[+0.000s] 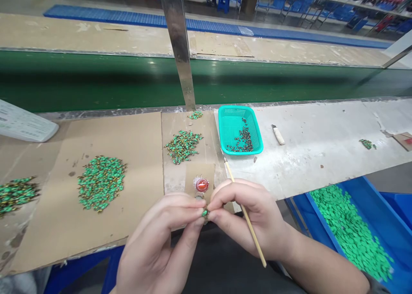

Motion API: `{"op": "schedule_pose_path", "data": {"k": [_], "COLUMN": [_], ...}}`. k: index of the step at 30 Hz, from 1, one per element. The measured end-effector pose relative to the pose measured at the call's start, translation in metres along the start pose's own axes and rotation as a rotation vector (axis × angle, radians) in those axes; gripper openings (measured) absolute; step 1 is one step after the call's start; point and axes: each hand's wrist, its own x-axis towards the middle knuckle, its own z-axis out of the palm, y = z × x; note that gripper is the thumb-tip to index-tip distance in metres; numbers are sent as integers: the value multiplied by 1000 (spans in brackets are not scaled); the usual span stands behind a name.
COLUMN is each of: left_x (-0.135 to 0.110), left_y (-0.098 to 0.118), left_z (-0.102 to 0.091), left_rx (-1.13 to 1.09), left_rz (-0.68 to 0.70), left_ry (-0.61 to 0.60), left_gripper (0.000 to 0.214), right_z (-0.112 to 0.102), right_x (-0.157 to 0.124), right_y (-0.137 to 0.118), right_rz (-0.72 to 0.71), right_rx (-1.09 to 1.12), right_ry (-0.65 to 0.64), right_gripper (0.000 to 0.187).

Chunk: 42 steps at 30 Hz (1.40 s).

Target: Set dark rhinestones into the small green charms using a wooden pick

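No legible txt. White container [27, 121], L edge: printed lines [19, 119], too blurry to read.

We are wearing a dark, nearly black garment [222, 264], its exact cut being hard to tell. Along our right arm [322, 257] a dark grey sleeve [375, 283] is ending partway, leaving the rest uncovered. Our left hand [157, 238] and right hand [261, 216] are both going bare.
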Motion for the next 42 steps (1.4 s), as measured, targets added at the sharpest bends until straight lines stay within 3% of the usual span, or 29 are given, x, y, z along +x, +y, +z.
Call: {"op": "schedule_pose_path", "data": {"k": [9, 16, 20, 42], "left_x": [1, 6, 11, 15], "left_y": [3, 13, 16, 14], "left_z": [1, 6, 8, 7], "left_rx": [-31, -350, -457, -436], "left_rz": [-73, -391, -492, -518], "left_ry": [1, 46, 76, 63], "left_gripper": [37, 18, 18, 19], "right_z": [3, 4, 5, 10], "right_x": [0, 0, 1, 1], "right_y": [4, 4, 5, 8], "right_rz": [31, 58, 109, 146], "right_rx": [9, 68, 120, 105], "right_ry": [24, 13, 11, 23], "right_gripper": [12, 10, 10, 12]}}
